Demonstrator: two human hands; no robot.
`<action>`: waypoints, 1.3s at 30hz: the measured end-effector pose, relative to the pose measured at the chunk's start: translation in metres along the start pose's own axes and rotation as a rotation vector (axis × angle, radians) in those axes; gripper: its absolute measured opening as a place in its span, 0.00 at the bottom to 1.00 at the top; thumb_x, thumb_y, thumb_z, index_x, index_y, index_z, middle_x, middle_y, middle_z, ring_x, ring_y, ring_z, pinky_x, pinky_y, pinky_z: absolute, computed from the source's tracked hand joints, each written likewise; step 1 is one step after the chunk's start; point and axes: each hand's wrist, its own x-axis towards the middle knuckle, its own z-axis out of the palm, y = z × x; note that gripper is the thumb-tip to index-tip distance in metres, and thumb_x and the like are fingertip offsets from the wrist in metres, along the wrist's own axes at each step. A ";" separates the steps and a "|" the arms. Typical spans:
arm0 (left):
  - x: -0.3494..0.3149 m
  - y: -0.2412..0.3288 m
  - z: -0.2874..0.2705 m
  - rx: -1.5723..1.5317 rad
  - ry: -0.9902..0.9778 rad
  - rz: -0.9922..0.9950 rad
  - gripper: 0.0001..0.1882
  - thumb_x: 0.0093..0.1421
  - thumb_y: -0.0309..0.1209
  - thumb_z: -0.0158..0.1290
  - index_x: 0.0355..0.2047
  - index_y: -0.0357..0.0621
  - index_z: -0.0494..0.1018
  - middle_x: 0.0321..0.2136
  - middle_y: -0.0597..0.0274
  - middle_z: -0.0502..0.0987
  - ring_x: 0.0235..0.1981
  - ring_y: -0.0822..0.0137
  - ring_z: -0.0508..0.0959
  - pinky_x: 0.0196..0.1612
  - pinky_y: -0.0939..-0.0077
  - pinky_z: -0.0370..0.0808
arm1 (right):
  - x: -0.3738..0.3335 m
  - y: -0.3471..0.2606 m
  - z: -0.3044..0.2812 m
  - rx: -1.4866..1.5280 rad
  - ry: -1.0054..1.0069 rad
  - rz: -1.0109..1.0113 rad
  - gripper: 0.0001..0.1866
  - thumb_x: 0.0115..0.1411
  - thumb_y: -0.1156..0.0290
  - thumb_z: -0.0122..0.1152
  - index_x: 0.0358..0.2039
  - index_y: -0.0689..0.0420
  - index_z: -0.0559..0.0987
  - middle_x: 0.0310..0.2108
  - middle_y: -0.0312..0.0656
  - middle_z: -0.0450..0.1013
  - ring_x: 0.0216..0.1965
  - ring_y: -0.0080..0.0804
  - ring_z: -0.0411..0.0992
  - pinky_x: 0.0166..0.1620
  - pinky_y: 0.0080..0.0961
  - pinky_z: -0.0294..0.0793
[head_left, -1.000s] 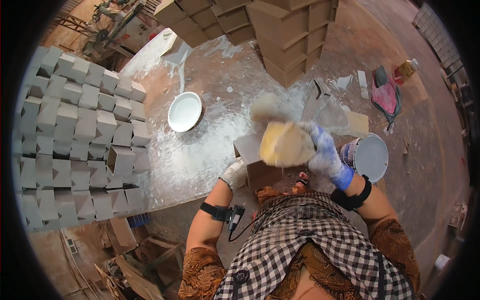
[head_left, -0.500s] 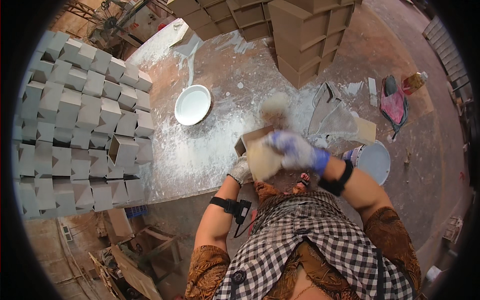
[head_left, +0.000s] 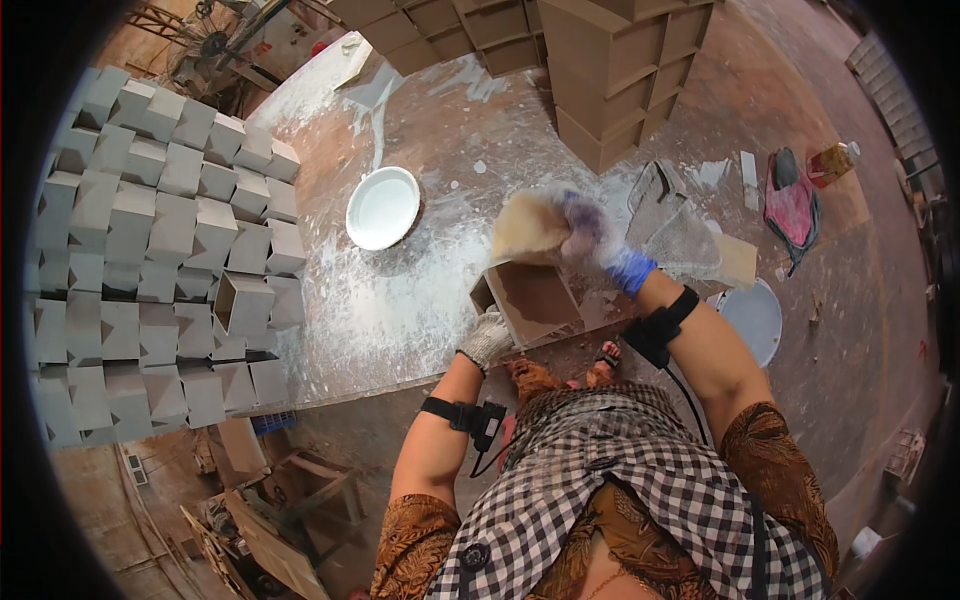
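My left hand (head_left: 488,338), in a knitted glove, holds a small brown open-ended box (head_left: 540,300) by its near left side at the table's front edge. The box's upper face carries a darker, damp-looking patch. In my right hand (head_left: 597,238), gloved in white and blue and blurred by motion, is a pale yellow sponge (head_left: 526,226), just beyond the box. To the left on the table stands a round white bowl (head_left: 383,208) with white liquid in it.
Whitish-grey boxes (head_left: 165,230) are stacked at the left, brown boxes (head_left: 605,75) at the far side. Right of my hands lie a grey mesh cloth (head_left: 675,225), a yellowish flat piece (head_left: 737,262) and a pink-and-grey pouch-like item (head_left: 790,205). A bucket (head_left: 752,320) stands by my right forearm.
My right hand with the sponge has moved away from me, from over the box to beyond its far edge. The box's upper face now shows. My left hand has stayed in place.
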 end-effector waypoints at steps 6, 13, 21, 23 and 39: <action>0.001 -0.026 0.017 -0.280 0.056 0.041 0.18 0.56 0.37 0.47 0.46 0.45 0.70 0.44 0.53 0.72 0.47 0.54 0.70 0.47 0.64 0.69 | -0.085 0.020 0.023 0.563 -0.088 0.158 0.26 0.43 0.74 0.61 0.47 0.57 0.70 0.40 0.46 0.72 0.42 0.35 0.71 0.45 0.28 0.71; -0.004 -0.013 0.003 0.295 -0.081 0.025 0.18 0.58 0.36 0.45 0.49 0.48 0.69 0.46 0.56 0.72 0.45 0.59 0.71 0.46 0.68 0.70 | -0.089 -0.026 -0.065 0.352 0.061 0.253 0.30 0.46 0.66 0.64 0.51 0.58 0.67 0.44 0.49 0.69 0.46 0.39 0.69 0.48 0.34 0.70; -0.002 -0.047 0.018 -0.431 -0.013 -0.265 0.19 0.63 0.38 0.41 0.53 0.47 0.66 0.49 0.56 0.70 0.48 0.60 0.71 0.47 0.71 0.70 | -0.026 0.015 -0.076 -0.936 -0.101 0.478 0.46 0.40 0.54 0.67 0.59 0.56 0.58 0.60 0.50 0.51 0.64 0.49 0.44 0.62 0.51 0.43; -0.003 -0.042 0.016 -0.605 0.001 -0.246 0.21 0.62 0.39 0.41 0.53 0.47 0.65 0.50 0.55 0.69 0.49 0.59 0.70 0.48 0.70 0.70 | -0.027 0.015 -0.062 -0.836 -0.080 0.322 0.43 0.44 0.55 0.63 0.59 0.57 0.58 0.62 0.51 0.49 0.65 0.48 0.41 0.61 0.58 0.38; -0.002 0.048 -0.026 0.291 -0.196 -0.181 0.23 0.59 0.44 0.43 0.51 0.47 0.68 0.46 0.44 0.70 0.45 0.50 0.71 0.47 0.63 0.69 | 0.047 0.107 0.047 0.657 0.044 1.108 0.22 0.43 0.61 0.67 0.34 0.61 0.72 0.23 0.43 0.70 0.19 0.36 0.68 0.24 0.38 0.71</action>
